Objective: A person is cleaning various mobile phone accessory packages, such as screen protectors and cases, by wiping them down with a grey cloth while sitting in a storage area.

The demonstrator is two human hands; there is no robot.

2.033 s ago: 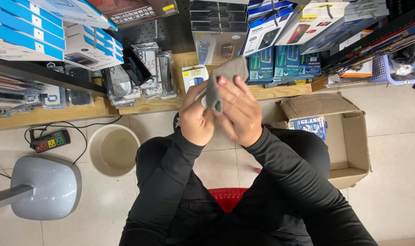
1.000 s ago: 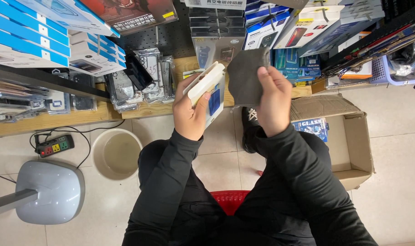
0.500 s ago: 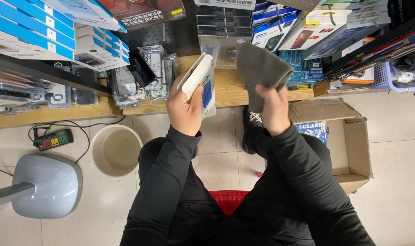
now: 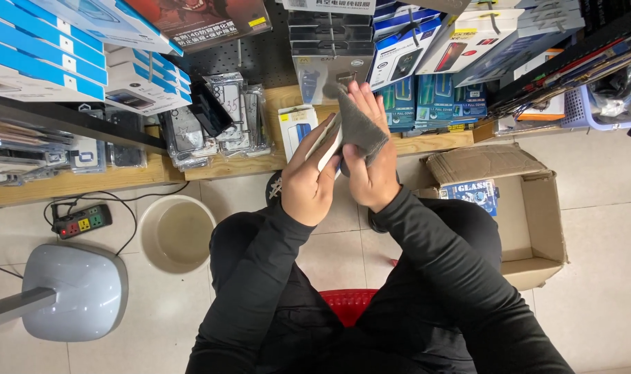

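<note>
Left hand (image 4: 308, 183): fingers curled round a flat white box (image 4: 327, 143), held edge-up above the knees
Right hand (image 4: 371, 170): fingers closed on a grey cloth (image 4: 357, 125); cloth pressed against the box's right face
Behind: wooden shelf (image 4: 225, 166), its front edge just beyond the hands
Floor: beige bucket (image 4: 177, 232) left; open cardboard box (image 4: 530, 208) right

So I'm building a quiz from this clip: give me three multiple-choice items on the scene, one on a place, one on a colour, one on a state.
1. Where is the round tub? A on the shelf; B on the floor by the power strip; C in the cardboard box.
2. What colour is the cloth? A grey; B red; C yellow.
3. The flat white box is: A on the floor; B in the left hand; C shelved.

B: it sits on tiles. A: grey in the right hand. B: the left hand grips it.
</note>
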